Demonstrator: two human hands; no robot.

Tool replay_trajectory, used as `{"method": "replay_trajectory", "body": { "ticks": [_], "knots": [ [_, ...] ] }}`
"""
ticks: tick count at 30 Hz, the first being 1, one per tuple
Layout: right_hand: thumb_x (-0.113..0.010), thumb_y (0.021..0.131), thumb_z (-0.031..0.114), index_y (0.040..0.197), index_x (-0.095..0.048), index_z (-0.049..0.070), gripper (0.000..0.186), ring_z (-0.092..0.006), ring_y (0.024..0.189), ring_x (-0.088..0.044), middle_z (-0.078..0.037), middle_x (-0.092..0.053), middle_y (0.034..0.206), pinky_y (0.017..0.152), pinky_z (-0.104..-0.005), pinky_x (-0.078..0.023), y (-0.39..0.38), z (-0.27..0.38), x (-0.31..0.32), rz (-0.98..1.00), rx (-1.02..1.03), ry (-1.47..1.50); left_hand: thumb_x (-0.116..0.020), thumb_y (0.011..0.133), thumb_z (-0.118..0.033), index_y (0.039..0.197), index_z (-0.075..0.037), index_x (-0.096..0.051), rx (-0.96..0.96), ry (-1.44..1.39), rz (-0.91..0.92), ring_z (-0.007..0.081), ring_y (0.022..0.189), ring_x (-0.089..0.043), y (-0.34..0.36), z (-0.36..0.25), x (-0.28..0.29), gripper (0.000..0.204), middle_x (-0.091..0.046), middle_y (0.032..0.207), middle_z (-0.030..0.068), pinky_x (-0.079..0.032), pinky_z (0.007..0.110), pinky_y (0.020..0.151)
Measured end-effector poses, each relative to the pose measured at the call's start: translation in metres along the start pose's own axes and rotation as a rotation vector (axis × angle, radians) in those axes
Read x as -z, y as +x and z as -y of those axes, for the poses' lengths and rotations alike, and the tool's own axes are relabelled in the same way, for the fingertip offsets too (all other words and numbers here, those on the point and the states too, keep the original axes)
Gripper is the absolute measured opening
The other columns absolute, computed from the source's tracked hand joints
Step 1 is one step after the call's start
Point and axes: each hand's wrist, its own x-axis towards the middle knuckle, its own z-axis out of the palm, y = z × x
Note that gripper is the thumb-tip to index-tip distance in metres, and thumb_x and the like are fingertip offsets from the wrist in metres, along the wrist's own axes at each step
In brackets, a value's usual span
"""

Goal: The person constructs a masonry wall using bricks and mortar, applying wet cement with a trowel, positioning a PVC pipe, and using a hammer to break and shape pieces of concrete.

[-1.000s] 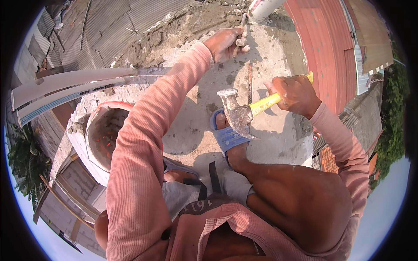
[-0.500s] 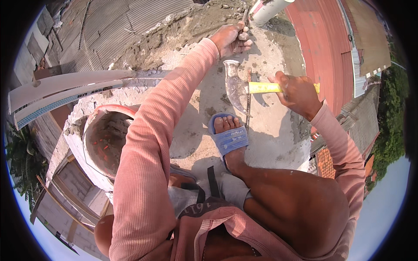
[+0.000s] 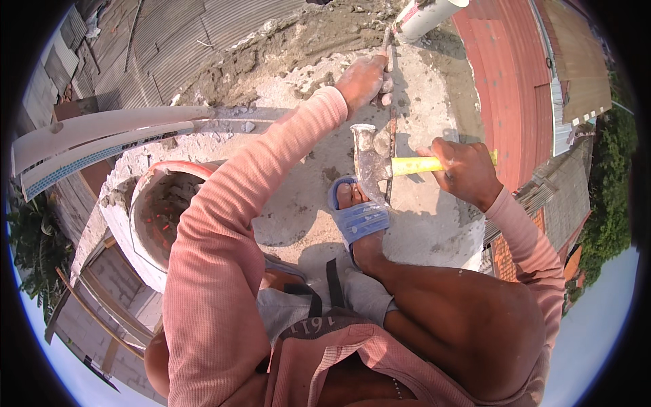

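My left hand is closed round a thin, dark metal rod at the far side of the concrete slab. The rod's upper end points toward a white pipe. A rusty length in line with it shows below the hand, though I cannot tell whether it is the same piece. On the right, my right hand grips a claw hammer by its yellow handle. Its worn, mortar-specked head is over the rusty length, just beyond my foot in a blue sandal.
A mortar-smeared bucket with an orange-red rim stands left. The white pipe rises at the far edge beside rough wet-looking mortar. Long pipes lie left. Corrugated roofing and red metal roofing border the slab.
The hammer has come slightly nearer to me, and its head has tilted. My left hand has also moved a little nearer and to the right, with the rod.
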Motion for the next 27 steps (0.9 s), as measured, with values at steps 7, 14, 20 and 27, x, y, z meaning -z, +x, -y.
{"method": "replay_trajectory", "body": {
  "ticks": [7,14,20,27],
  "knots": [
    [-0.072,0.088,0.025,0.083,-0.056,0.010,0.022,-0.0228,0.049,-0.061,-0.003,-0.061,0.061,0.044,-0.0369,-0.043,0.004,0.010,0.004,-0.011,0.030,-0.043,-0.039,0.107,-0.026,0.096,-0.007,-0.049,0.145,-0.207,0.075,0.0125,0.060,-0.058,-0.003,-0.032,-0.007,0.025,-0.057,0.073,0.0006,-0.054,0.032,0.059],
    [-0.071,0.087,0.023,0.085,-0.056,0.009,0.021,-0.0248,0.050,-0.061,-0.006,-0.058,0.059,0.048,-0.0392,-0.047,0.017,0.008,0.025,-0.145,0.079,-0.032,-0.033,0.107,-0.020,0.117,-0.002,-0.049,0.170,-0.231,0.110,0.0213,0.089,-0.074,0.013,-0.065,-0.012,0.026,-0.067,0.094,0.0067,-0.060,0.039,0.080],
    [-0.069,0.084,0.016,0.092,-0.059,0.009,0.015,-0.0297,0.055,-0.064,-0.008,-0.058,0.061,0.052,-0.0404,-0.050,0.020,-0.015,0.013,-0.043,-0.154,-0.112,-0.034,0.107,-0.020,0.116,-0.001,-0.052,0.166,-0.304,0.125,0.0240,0.091,-0.074,0.010,-0.060,-0.010,0.028,-0.068,0.100,0.0103,-0.062,0.039,0.079],
    [-0.068,0.089,0.019,0.095,-0.058,0.007,0.017,-0.0313,0.056,-0.065,-0.012,-0.060,0.062,0.051,-0.0432,-0.048,0.013,-0.030,-0.007,-0.113,-0.229,-0.187,-0.042,0.106,-0.022,0.110,-0.001,-0.056,0.217,-0.224,0.171,0.0165,0.080,-0.071,0.009,-0.047,0.003,0.026,-0.068,0.088,0.0079,-0.061,0.038,0.079]
  ]
}}
